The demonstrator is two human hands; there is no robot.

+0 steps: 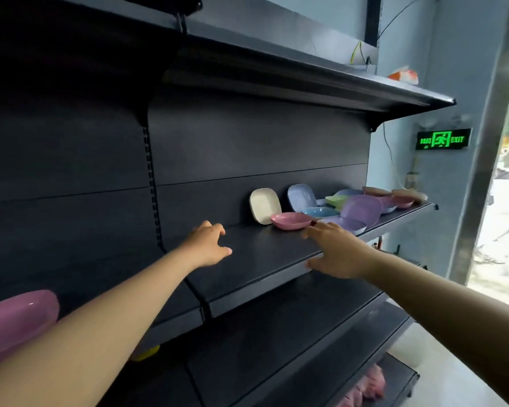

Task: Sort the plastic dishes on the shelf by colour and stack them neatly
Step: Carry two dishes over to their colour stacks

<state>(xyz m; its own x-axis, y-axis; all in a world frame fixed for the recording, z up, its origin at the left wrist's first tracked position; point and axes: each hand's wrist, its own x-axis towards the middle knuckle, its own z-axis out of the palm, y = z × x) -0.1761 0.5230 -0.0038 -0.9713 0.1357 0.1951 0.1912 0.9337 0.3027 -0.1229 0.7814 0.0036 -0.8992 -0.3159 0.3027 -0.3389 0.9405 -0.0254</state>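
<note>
Reaching over dark shelf [262, 251]: both hands, left hand [207, 245] and right hand [337, 251], spread, empty; pink dish [291, 220] seemingly just beyond right fingertips.

Head view, close, facing dark shelf [262, 254], angled rightward.

A shop: dark retail shelving [276, 259], exit sign [442, 139].

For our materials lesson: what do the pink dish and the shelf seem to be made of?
Pink dish: probably plastic, smooth and slightly glossy, with a thin moulded rim.
Shelf: likely painted metal, matt dark grey, with a thin folded front edge.
</note>
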